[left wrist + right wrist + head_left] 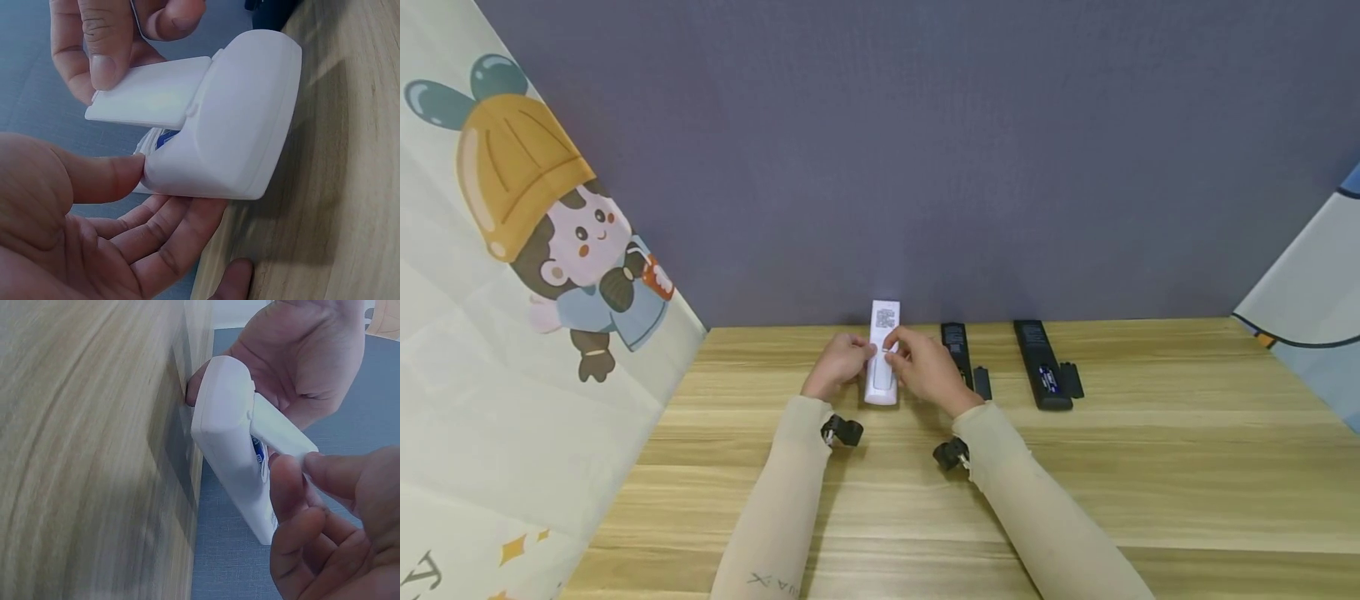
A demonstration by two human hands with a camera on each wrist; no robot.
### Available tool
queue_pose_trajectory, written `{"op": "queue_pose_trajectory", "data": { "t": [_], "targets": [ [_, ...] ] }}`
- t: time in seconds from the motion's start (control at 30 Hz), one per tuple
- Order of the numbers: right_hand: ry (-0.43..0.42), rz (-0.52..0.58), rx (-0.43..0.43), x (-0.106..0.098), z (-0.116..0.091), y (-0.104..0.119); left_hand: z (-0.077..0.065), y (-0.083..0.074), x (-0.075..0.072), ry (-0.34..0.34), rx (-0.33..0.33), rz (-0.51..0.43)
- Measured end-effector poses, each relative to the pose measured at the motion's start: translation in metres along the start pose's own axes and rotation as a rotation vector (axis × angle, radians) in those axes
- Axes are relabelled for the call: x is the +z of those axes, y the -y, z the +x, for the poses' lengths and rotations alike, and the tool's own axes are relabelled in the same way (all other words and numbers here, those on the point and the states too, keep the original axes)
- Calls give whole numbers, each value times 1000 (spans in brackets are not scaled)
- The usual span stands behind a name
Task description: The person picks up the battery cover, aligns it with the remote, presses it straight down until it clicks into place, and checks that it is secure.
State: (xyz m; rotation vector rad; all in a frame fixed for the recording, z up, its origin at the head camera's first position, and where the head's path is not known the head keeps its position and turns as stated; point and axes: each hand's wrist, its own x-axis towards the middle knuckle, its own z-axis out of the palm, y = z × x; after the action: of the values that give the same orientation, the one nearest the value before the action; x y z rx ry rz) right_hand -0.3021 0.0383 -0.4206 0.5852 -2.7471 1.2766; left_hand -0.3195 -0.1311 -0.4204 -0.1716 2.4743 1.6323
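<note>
A white remote control [885, 315] lies back side up between the two hands, held close over the wooden table. My left hand [841, 364] grips it, thumb on one edge and fingers under the other side in the left wrist view. The battery cover [153, 94] is tilted up at its free end, while its other end meets the remote's body. Between thumb and fingertips, my right hand [931, 367] pinches that raised end. Beneath the cover, part of a blue battery [257, 450] shows in the compartment; the rest is hidden.
Right of the hands lies a black remote [955, 340] with a loose black cover [982, 383] beside it. Farther right is a larger black remote [1033, 346], batteries showing, its cover [1071, 380] alongside. A dark grey panel [925, 167] rises behind the table [880, 517].
</note>
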Motion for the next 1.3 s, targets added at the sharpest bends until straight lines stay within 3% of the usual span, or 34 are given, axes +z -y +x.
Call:
{"op": "queue_pose_trajectory", "data": {
  "t": [0.27, 0.67, 1.3],
  "targets": [
    [-6, -16, 2, 1, 0, 3, 0, -1, -3, 47, -22, -82],
    [-34, -130, 2, 4, 0, 3, 1, -1, -4, 76, -18, -107],
    [-89, -167, 17, 9, 0, 4, 0, -2, -5, 100, -32, -125]
  ]
}}
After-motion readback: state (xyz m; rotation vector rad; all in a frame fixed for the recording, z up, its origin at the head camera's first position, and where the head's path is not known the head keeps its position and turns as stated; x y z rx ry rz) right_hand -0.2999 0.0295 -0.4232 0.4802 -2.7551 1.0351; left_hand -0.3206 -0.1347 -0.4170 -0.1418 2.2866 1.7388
